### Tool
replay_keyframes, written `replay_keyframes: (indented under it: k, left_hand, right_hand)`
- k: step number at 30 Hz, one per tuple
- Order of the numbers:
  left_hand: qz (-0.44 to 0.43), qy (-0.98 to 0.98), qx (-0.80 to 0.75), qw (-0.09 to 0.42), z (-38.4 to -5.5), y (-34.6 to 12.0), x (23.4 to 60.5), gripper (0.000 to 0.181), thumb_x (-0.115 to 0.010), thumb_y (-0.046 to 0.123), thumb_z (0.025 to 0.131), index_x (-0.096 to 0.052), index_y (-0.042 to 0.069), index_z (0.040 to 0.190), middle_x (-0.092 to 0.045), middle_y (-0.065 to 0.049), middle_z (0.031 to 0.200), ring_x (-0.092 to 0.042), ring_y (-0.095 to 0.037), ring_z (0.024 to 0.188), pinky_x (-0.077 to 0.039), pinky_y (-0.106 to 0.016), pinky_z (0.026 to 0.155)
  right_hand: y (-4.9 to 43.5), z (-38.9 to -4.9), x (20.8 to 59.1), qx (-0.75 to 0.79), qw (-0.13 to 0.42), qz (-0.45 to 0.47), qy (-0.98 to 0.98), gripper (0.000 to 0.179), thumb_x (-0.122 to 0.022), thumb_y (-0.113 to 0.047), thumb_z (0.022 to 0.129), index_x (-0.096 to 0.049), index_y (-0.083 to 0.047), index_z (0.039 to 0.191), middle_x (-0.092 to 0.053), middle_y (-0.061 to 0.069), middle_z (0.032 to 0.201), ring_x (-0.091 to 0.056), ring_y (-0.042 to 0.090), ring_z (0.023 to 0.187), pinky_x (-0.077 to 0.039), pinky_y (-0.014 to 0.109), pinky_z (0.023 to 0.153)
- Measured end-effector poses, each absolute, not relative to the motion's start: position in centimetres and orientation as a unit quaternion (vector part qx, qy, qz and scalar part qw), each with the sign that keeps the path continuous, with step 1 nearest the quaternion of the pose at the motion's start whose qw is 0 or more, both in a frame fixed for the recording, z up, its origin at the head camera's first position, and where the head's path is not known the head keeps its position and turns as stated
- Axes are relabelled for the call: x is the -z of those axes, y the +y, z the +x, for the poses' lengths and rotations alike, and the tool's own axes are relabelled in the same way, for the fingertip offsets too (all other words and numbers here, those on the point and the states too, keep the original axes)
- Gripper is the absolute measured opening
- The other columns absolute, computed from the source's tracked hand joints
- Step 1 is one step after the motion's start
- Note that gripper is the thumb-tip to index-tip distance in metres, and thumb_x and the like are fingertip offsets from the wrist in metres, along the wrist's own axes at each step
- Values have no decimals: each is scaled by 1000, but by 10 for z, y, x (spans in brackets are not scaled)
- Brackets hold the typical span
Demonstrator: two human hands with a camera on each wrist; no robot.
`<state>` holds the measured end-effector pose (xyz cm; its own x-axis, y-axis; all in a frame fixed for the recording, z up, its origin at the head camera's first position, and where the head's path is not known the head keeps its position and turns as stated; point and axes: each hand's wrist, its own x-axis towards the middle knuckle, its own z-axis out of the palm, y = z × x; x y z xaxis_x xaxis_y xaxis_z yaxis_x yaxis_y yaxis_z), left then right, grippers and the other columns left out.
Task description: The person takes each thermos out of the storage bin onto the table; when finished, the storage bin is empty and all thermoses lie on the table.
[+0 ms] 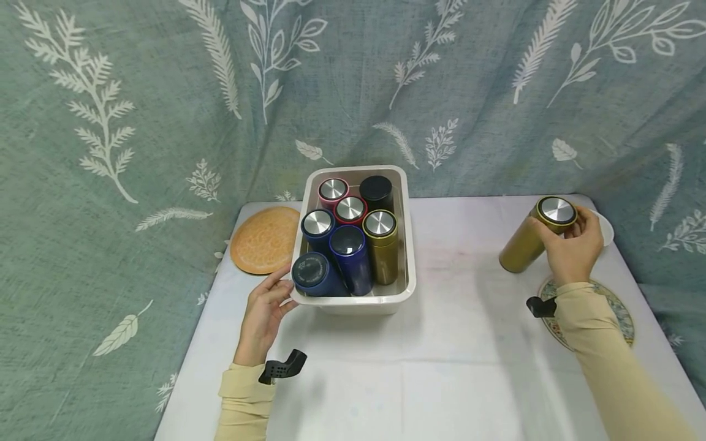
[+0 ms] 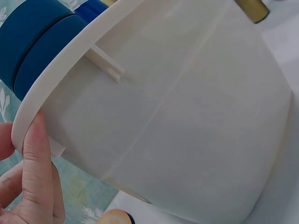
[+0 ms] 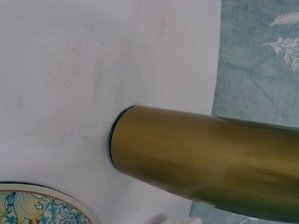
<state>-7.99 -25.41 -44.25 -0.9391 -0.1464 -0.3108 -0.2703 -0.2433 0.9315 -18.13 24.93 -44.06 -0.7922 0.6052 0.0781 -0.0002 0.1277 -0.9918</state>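
My right hand [image 1: 576,250] grips a gold thermos flask [image 1: 521,245] near its silver-topped lid, at the right of the table. In the right wrist view the flask [image 3: 196,154] lies across the picture, its dark-edged base close over the cloth. At the near left corner of a white plastic bin [image 1: 410,269], my left hand [image 1: 263,312] pinches the rim; the left wrist view shows fingers [image 2: 35,158] under the lip. Several flasks stand in the bin: another gold one [image 1: 383,257], pink, red, black and blue ones. A blue flask [image 1: 310,271] leans at the near left corner.
A round orange-brown mat [image 1: 265,239] lies left of the bin. Under my right forearm is a patterned round mat [image 1: 620,312], and a white round item [image 1: 607,229] shows behind the right hand. A leaf-print curtain [image 1: 353,79] hangs behind the white-clothed table [image 1: 441,380].
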Motion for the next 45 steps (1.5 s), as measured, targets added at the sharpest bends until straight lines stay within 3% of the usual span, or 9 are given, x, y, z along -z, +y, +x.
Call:
replay_keyframes:
  k: [12, 21, 33, 40, 45]
  left_hand:
    - [-169, 607, -775, 40, -79, -254, 443, 47, -46, -2, 100, -43, 3, 147, -63, 9, 86, -64, -4, 81, -59, -21, 74]
    - [-183, 605, -774, 39, -77, -255, 442, 45, -49, 0, 100, -47, 5, 144, -63, 8, 86, -65, -5, 80, -58, -20, 71]
    - [-175, 604, -776, 45, -79, -254, 443, 47, -47, -2, 100, -44, 4, 146, -62, 9, 87, -64, -5, 80, -58, -19, 72]
    - [-169, 599, -781, 43, -78, -258, 443, 46, -49, -1, 100, -44, 4, 146, -65, 9, 86, -65, -5, 80, -59, -20, 72]
    - [-164, 598, -783, 46, -80, -257, 444, 46, -48, -1, 100, -44, 5, 145, -64, 9, 86, -65, -5, 81, -59, -20, 73]
  right_hand:
    - [254, -183, 439, -629, 252, -217, -703, 69, -88, -10, 73, -56, -17, 134, -56, -11, 122, -55, 7, 120, -45, 22, 106]
    - [254, -184, 439, -605, 227, -211, -733, 73, -84, -16, 78, -48, -19, 142, -53, -10, 131, -50, 9, 129, -40, 24, 115]
    - [259, -182, 433, -564, 209, -197, -775, 84, -81, -25, 83, -34, -29, 152, -43, 4, 155, -42, 10, 139, -33, 27, 122]
    - [251, -181, 425, -540, 245, -176, -786, 83, -84, -24, 80, -38, -24, 150, -46, 3, 153, -41, 10, 143, -28, 22, 124]
    - [245, -177, 418, -497, 284, -164, -803, 84, -86, -25, 79, -40, -25, 149, -47, 2, 152, -40, 11, 144, -28, 30, 123]
